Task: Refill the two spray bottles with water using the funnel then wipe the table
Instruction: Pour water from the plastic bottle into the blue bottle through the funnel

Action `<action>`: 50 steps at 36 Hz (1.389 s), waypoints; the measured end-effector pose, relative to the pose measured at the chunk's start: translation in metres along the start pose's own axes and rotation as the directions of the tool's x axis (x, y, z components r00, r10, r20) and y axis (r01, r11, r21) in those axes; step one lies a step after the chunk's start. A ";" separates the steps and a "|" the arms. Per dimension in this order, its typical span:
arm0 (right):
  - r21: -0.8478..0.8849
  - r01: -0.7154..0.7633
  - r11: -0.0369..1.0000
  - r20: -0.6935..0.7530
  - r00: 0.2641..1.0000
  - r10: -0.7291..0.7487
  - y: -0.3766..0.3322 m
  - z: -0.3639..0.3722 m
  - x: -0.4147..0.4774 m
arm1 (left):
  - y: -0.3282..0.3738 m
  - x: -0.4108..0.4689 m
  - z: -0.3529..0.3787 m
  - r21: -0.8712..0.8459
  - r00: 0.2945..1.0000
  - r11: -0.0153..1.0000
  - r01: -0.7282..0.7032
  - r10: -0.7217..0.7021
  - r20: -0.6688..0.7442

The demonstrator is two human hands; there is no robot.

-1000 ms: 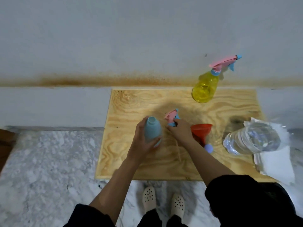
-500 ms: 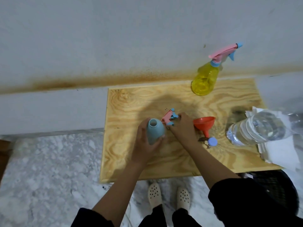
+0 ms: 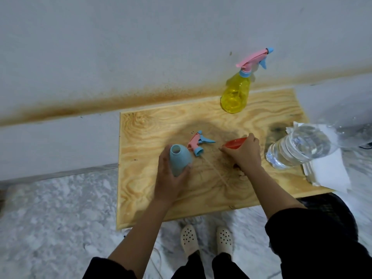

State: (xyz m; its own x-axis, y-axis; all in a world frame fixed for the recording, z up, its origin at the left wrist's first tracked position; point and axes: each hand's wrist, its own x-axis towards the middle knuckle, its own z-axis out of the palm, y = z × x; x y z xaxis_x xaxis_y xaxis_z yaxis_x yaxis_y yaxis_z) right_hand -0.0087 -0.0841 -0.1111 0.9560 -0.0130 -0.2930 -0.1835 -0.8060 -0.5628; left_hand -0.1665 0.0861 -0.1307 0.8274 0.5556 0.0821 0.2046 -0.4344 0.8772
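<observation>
Our left hand (image 3: pixel 169 178) clasps the open blue bottle (image 3: pixel 179 160) upright on the table (image 3: pixel 145 133); its spray head (image 3: pixel 198 142) lies beside it. Our right hand (image 3: pixel 244 153) closes on the orange funnel (image 3: pixel 234 142). A hasty lift could tip the nearby water bottle (image 3: pixel 298 148).

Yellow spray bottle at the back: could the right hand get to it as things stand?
Probably not yet: the right hand is closed on the red funnel. The board between it and the yellow spray bottle looks bare, so the path seems free.
</observation>
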 end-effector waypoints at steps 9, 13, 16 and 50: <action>0.179 -0.019 0.984 0.001 1.000 0.019 0.002 -0.004 -0.001 | 0.008 -0.002 -0.001 -0.020 0.997 0.997 0.069 -0.069 0.027; 0.270 0.098 0.958 0.007 0.995 -0.104 -0.012 -0.008 -0.015 | 0.012 -0.004 -0.002 0.004 0.997 0.997 0.077 -0.077 0.011; 0.331 0.237 0.913 0.008 0.967 -0.253 -0.029 -0.013 -0.028 | 0.014 -0.005 -0.002 0.017 0.997 0.997 0.081 -0.080 -0.010; 0.554 0.524 0.647 0.148 0.703 -0.696 -0.084 0.016 -0.090 | 0.021 -0.004 -0.010 -0.103 0.992 0.991 0.090 -0.098 -0.080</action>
State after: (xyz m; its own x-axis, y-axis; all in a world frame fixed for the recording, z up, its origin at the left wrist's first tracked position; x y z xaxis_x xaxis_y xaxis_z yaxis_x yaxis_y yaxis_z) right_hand -0.0830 -0.0052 -0.0498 0.7658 0.6391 0.0709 0.2550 -0.2005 -0.9459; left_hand -0.1707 0.0819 -0.1081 0.7586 0.6507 0.0334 0.2230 -0.3075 0.9250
